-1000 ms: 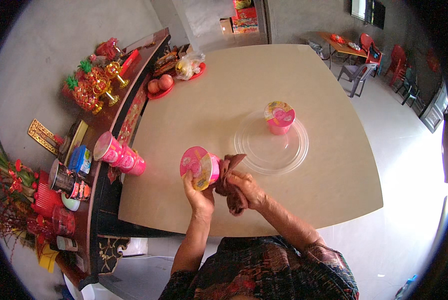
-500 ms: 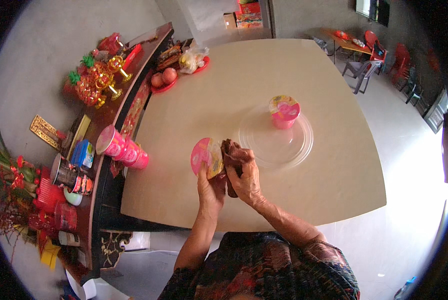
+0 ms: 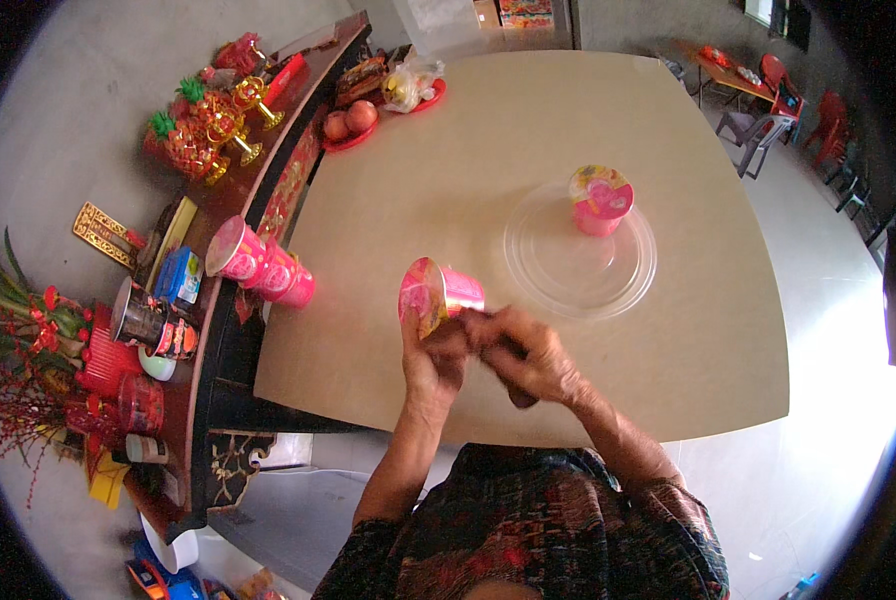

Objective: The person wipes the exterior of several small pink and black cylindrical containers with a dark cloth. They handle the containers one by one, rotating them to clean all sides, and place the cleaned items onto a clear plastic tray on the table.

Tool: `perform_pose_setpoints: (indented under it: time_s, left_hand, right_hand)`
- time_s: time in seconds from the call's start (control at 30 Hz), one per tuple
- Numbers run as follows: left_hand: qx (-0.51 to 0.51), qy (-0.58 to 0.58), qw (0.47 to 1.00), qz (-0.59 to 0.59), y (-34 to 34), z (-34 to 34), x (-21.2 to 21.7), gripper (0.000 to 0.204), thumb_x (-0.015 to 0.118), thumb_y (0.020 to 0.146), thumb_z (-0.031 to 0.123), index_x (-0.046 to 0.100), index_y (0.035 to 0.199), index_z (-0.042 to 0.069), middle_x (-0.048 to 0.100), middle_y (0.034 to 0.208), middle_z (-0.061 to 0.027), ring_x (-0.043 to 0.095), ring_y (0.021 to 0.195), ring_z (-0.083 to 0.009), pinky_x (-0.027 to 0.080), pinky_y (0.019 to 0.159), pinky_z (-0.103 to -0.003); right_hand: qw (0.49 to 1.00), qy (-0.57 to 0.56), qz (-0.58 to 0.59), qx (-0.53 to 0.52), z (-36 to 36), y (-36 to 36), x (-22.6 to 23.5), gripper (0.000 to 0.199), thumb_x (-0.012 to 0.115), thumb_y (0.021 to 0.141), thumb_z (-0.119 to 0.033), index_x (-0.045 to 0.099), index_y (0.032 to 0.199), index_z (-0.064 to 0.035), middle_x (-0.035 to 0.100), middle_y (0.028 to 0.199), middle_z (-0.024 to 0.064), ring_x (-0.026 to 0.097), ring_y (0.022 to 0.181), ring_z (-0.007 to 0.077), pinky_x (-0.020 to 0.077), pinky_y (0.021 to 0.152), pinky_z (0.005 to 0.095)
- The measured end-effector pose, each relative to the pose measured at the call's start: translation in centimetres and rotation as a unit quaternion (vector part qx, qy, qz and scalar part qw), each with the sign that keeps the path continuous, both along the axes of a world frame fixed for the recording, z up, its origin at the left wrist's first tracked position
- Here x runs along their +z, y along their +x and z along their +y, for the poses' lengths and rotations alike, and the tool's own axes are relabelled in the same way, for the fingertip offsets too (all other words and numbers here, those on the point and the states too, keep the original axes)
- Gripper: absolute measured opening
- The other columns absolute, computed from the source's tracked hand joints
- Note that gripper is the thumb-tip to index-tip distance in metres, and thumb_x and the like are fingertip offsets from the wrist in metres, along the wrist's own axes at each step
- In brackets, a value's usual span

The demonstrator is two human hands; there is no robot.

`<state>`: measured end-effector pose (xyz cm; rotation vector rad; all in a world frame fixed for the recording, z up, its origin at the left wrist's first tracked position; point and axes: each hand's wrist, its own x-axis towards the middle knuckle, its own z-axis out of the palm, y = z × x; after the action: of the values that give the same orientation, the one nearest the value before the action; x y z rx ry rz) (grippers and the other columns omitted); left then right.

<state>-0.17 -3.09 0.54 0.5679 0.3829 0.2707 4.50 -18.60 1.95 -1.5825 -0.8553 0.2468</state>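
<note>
Left grip [image 3: 430, 368] holds a pink cup [image 3: 423, 288]; blurred right grip [image 3: 533, 355] clutches half-hidden brown cloth [image 3: 519, 392] near the beige counter's [image 3: 398, 210] front edge; grey wall [image 3: 633, 27] beyond.

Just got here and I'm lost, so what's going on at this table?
A person at the table holds a pink lidded cup tilted in the left hand, with a brown cloth in the right hand, close by the cup's side. A second pink cup stands on a clear round disc to the right; more pink cups are grouped at the left.
</note>
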Motion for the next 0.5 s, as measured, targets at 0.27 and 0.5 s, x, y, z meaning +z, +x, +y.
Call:
perform_pose_setpoints:
  time_s: [0.27,0.5]
  left_hand:
    - [-0.083,0.037,0.993,-0.081,0.4,-0.2,0.7,0.054,0.048,0.093,0.05,0.048,0.131,0.011,0.06,0.119,-0.0072,0.061,0.101,-0.0231,0.052,0.077,-0.038]
    - [-0.047,0.075,0.994,-0.057,0.1,1.3,0.3,0.058,0.049,0.091,0.051,0.048,0.133,0.012,0.058,0.125,-0.0072,0.058,0.111,-0.0252,0.048,0.09,-0.042]
  right_hand:
    - [0.974,0.069,0.129,-0.171,1.6,2.8,-0.7,0.024,0.057,0.092,-0.018,0.058,0.095,0.0058,0.06,0.069,0.0106,0.055,0.064,0.0138,0.0471,0.059,0.0329]
    - [0.948,-0.055,0.308,0.05,-1.8,0.2,0.7,0.021,0.056,0.093,-0.017,0.061,0.094,0.0041,0.062,0.071,0.0076,0.06,0.066,0.0126,0.0518,0.059,0.031]
